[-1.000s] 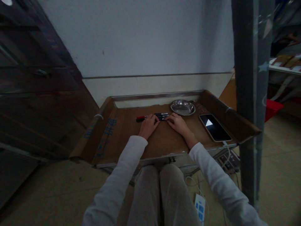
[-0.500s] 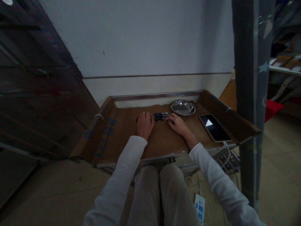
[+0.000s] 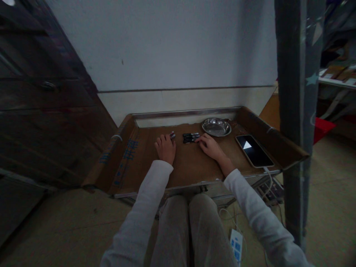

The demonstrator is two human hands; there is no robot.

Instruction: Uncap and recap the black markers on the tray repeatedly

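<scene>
1. Slim black pens lie mid-frame on the flat brown cardboard.
2. Behind them, right of centre, sits a round silver metal dish.
3. A rectangular black-screened phone lies right of the dish, nearer the bottom edge.

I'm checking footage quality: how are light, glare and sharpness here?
Head view: dim overall, with bright white glare on the phone screen and glints on the metal dish; same head view: black pens too soft for fine detail, edges apparently stretched.
</scene>
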